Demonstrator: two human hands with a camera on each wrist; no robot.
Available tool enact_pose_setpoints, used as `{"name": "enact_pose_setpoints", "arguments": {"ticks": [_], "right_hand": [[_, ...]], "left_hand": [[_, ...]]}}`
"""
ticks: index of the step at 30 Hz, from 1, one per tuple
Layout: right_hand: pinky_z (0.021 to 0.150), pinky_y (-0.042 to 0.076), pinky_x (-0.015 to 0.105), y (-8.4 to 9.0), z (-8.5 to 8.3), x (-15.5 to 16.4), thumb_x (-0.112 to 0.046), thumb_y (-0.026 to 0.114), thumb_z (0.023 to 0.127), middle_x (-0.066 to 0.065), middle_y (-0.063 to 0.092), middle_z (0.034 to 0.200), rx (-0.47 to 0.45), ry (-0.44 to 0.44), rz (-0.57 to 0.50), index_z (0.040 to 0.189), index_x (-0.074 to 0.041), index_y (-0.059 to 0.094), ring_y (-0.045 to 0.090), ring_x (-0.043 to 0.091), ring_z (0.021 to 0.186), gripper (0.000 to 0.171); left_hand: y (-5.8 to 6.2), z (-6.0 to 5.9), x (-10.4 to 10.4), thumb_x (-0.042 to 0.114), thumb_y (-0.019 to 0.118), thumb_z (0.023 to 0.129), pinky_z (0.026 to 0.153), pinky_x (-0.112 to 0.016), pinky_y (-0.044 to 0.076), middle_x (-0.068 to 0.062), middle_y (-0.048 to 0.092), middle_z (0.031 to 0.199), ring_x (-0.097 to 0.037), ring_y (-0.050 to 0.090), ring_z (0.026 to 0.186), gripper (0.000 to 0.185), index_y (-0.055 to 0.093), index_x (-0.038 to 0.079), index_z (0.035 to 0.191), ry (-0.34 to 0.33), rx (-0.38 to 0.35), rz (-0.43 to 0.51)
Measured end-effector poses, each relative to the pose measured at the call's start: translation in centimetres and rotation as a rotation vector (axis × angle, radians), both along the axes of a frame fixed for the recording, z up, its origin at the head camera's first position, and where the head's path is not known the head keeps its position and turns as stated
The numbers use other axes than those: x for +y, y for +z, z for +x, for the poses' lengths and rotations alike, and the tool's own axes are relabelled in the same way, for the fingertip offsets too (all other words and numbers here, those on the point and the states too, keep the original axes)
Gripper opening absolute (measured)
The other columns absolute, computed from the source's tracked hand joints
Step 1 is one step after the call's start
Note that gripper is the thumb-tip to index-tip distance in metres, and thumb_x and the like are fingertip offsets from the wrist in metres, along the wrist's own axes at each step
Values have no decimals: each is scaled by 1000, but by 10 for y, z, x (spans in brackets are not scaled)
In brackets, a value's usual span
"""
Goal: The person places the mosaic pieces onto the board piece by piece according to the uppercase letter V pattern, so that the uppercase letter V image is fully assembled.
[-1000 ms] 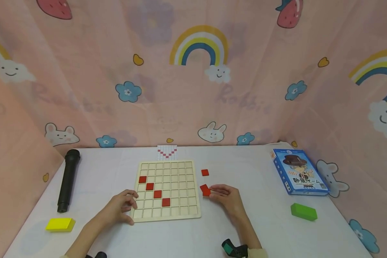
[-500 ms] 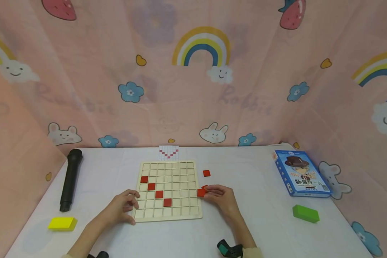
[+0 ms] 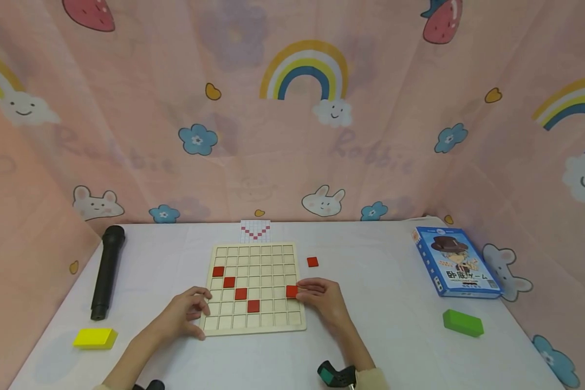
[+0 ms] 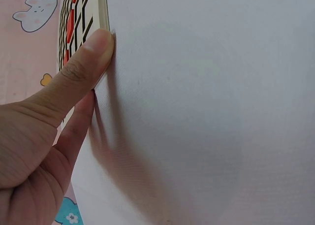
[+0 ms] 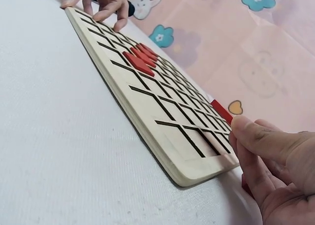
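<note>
A pale wooden grid board [image 3: 272, 317] lies on the white table, with several red square tiles [image 3: 253, 306] in a diagonal on its left half. My left hand [image 3: 182, 314] holds the board's near left corner; in the left wrist view the thumb [image 4: 98, 44] is against the edge. My right hand [image 3: 324, 300] pinches another red tile [image 3: 291, 292] between thumb and fingertips, over the board's right columns. In the right wrist view this held tile [image 5: 222, 112] stands tilted above the grid. One loose red tile [image 3: 312, 262] lies right of the board; another red piece [image 5: 246, 186] is mostly hidden behind my right fingers.
A small card [image 3: 255, 231] with a red V pattern on a grid lies behind the board. To the left are a black microphone-like cylinder [image 3: 107, 273] and a yellow block [image 3: 95, 338]. A blue game box [image 3: 457, 262] and a green block [image 3: 463, 323] sit at the right.
My right hand has moved left with the pinched red tile, from beside the board to over its right columns. The left hand stays on the board's corner.
</note>
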State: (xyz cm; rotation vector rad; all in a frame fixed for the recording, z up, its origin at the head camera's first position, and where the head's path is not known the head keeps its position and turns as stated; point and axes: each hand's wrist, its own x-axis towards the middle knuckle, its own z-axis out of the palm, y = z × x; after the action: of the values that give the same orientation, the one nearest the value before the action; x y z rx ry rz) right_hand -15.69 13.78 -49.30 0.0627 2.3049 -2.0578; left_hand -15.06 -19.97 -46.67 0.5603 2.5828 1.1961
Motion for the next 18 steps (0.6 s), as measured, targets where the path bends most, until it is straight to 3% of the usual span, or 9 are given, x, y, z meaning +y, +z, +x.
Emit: {"name": "enact_pose_setpoints", "arguments": {"ticks": [8, 18], "right_hand": [[79, 58, 26, 1, -5, -16, -5, 77, 78, 17, 70, 99, 51, 48, 62, 104, 5, 68, 69, 24, 90, 28], [72, 59, 23, 1, -11, -33, 1, 78, 75, 13, 71, 89, 153, 79, 177, 97, 2, 71, 69, 21, 80, 24]], "left_hand": [[0, 0, -1, -1, 89, 50, 84, -32, 56, -20, 52, 120, -34, 56, 102, 42, 60, 4, 80, -13, -4, 1], [-2, -2, -2, -1, 89, 51, 84, -33, 56, -19, 51, 120, -35, 57, 103, 42, 60, 4, 80, -20, -3, 12]]}}
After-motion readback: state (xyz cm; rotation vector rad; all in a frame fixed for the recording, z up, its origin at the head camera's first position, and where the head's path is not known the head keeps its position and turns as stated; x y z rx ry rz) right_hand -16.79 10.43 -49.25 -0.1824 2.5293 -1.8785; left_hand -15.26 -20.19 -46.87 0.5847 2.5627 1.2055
